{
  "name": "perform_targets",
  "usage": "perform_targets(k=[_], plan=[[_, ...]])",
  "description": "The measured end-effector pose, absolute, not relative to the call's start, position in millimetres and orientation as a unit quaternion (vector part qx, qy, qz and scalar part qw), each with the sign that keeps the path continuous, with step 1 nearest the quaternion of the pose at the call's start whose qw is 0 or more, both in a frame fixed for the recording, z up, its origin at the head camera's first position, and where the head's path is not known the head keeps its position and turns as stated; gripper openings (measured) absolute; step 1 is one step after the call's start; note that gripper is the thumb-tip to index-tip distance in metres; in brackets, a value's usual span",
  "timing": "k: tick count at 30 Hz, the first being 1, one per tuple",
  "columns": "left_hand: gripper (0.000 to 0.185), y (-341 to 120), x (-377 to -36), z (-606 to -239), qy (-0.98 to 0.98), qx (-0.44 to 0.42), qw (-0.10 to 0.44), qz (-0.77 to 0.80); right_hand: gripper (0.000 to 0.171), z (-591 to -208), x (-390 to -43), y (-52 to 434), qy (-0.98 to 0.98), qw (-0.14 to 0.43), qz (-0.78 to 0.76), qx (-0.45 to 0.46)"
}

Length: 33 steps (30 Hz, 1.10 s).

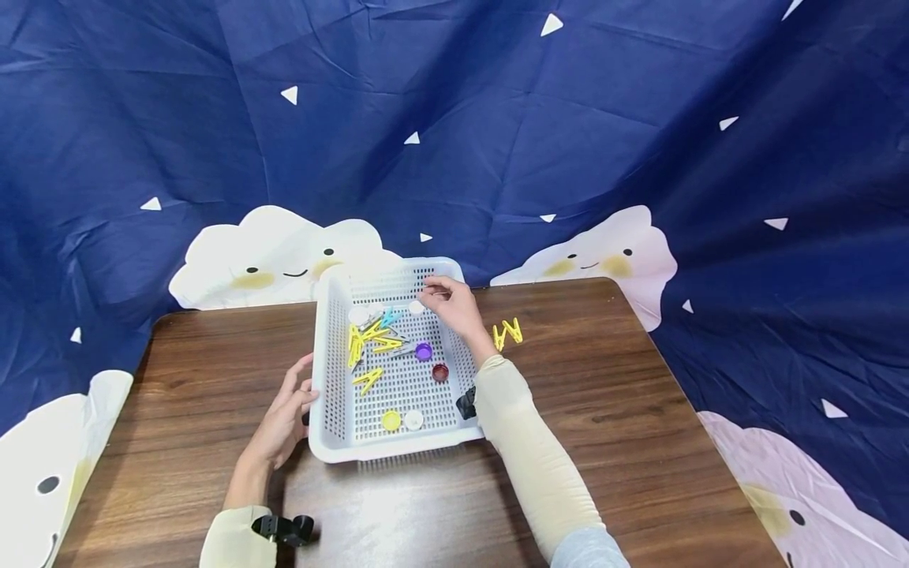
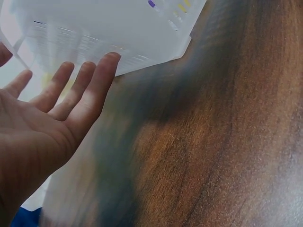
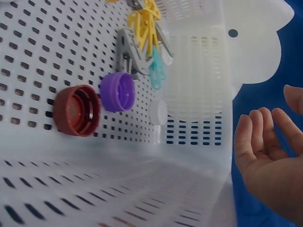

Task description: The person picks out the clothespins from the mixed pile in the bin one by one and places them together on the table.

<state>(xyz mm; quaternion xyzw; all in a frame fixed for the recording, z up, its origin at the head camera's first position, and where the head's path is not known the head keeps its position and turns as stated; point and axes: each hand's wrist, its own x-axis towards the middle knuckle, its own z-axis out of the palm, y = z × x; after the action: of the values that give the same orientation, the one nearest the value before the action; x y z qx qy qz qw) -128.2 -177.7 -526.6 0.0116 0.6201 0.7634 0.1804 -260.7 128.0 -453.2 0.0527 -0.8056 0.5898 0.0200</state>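
Here, starting from the left, the left hand [image 1: 284, 418] lies beside the near left corner of a white perforated basket [image 1: 334, 442] on the brown wooden desk [image 1: 625, 410]. Its fingers [image 2: 97, 82] are straight and spread, the tips touching the basket's outer wall, and they hold nothing.

The basket stands flat on the desk, its far end near the back edge. Inside it, toward the far left, lies a loose heap of yellow clothes pegs [image 1: 369, 341] with a teal peg [image 1: 387, 318] and a grey one among them. A white cap [image 1: 358, 315] sits at the far left of the floor and another white cap [image 1: 416, 308] further right, just below the right hand. Near the middle a purple cap [image 1: 424, 352] and a dark red cap [image 1: 440, 372] lie close together, apart from the pegs. At the near end a yellow cap [image 1: 390, 420] and a white cap [image 1: 414, 420] sit side by side.

The right hand [image 1: 454, 306] reaches over the basket's far right corner; its fingers [image 3: 258, 137] are loosely curved and empty, hovering just above the second white cap without plainly touching it.

Right of the basket, a few yellow pegs [image 1: 507, 332] lie on the bare desk. The wood beyond them is open as far as the right edge, and there is room in front of the basket as well.
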Motion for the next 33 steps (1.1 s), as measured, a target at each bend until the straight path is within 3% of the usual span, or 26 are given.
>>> perform_targets(k=[33], plan=[[0.062,-179,-129,-528,0.608,0.027,0.18,0.773,0.044,-492,-268,108,-0.811,-0.066,0.579,0.051]])
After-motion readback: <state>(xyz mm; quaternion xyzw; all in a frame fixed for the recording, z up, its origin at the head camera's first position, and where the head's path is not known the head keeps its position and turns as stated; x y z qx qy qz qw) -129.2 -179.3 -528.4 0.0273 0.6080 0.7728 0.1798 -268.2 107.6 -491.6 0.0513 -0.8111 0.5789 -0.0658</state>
